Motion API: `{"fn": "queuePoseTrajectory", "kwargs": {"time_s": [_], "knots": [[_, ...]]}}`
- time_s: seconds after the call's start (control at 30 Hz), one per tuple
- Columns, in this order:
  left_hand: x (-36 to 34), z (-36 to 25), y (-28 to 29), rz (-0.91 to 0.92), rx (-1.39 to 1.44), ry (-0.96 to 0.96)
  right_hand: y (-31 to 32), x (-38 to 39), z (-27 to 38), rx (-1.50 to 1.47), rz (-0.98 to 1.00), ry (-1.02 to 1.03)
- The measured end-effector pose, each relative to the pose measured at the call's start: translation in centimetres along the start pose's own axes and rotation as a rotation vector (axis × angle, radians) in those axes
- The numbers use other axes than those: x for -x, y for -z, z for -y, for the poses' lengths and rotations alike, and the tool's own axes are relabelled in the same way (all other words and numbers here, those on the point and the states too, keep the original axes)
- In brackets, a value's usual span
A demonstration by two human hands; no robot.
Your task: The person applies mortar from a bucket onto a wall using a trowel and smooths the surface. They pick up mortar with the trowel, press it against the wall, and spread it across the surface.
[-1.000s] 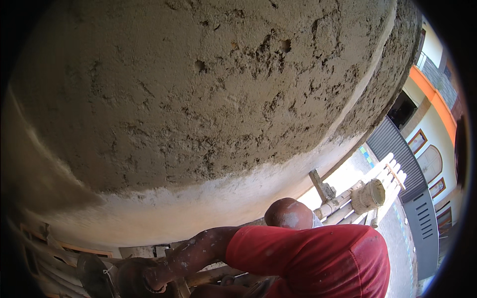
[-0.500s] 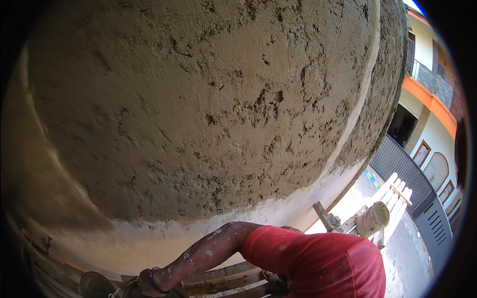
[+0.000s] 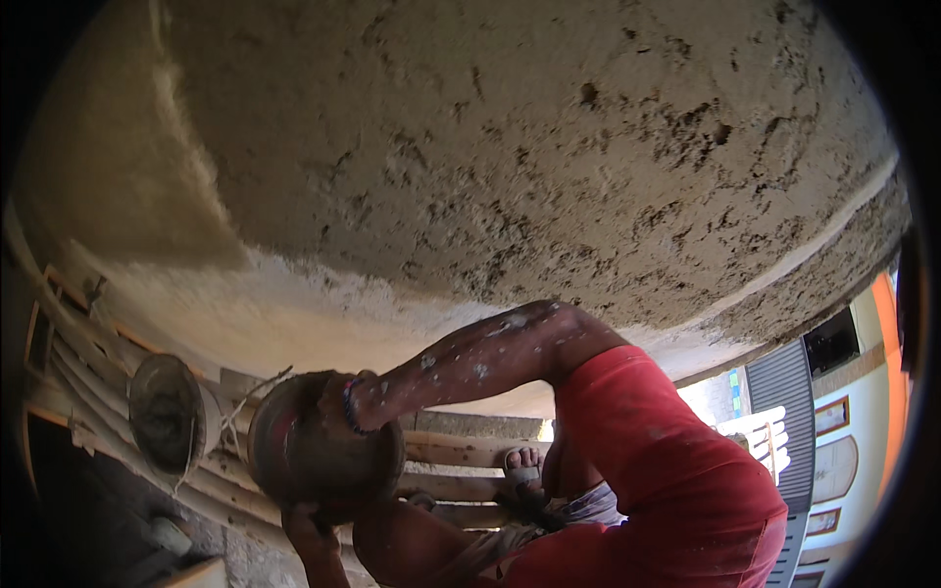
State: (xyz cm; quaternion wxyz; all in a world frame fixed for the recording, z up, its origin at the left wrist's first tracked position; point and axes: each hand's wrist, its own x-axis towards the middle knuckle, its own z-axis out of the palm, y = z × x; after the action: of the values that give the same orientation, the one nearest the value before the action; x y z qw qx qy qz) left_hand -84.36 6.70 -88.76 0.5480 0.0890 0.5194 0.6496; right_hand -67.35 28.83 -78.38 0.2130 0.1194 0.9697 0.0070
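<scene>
My right arm, speckled with pale splashes and ending in a bracelet, reaches across to a dark round bucket (image 3: 284,461). My right hand (image 3: 343,402) is bent down at the bucket's mouth, fingers curled round something I cannot make out, beside a dull pinkish patch inside. At the bucket's lower rim my left hand (image 3: 309,524) grips the edge, its fingers partly in shadow. A second bucket (image 3: 172,412), grimy with grey material inside, stands just to the left. My red clothing (image 3: 667,461), knees and one sandalled foot (image 3: 524,465) show at lower middle and right.
Bamboo poles (image 3: 451,449) form a platform under the buckets. A curved plaster wall (image 3: 490,176), pitted and part whitened, fills the upper view. A grey gate (image 3: 774,392) and a white building with orange trim (image 3: 833,461) lie at the right, light-coloured poles (image 3: 765,431) before them.
The view has swung down and leftward, showing both buckets. My right arm and hand have risen in the picture to the bucket's mouth; my left hand now shows at its rim.
</scene>
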Motion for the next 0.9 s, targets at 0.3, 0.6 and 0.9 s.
{"fn": "queuePoseTrajectory", "kwargs": {"time_s": [0.3,0.6,0.9], "knots": [[5.3,-0.4,-8.4,-0.176,-0.141,-0.128,-2.7,6.9,-0.6,-0.523,0.136,-0.083],[5.4,0.3,-9.7,-0.198,-0.035,-0.152,-1.7,7.2,1.4,-0.71,0.258,-0.181],[4.9,-0.5,-8.3,-0.211,-0.063,-0.085,0.3,8.6,0.8,-1.279,0.399,-0.3]]}}
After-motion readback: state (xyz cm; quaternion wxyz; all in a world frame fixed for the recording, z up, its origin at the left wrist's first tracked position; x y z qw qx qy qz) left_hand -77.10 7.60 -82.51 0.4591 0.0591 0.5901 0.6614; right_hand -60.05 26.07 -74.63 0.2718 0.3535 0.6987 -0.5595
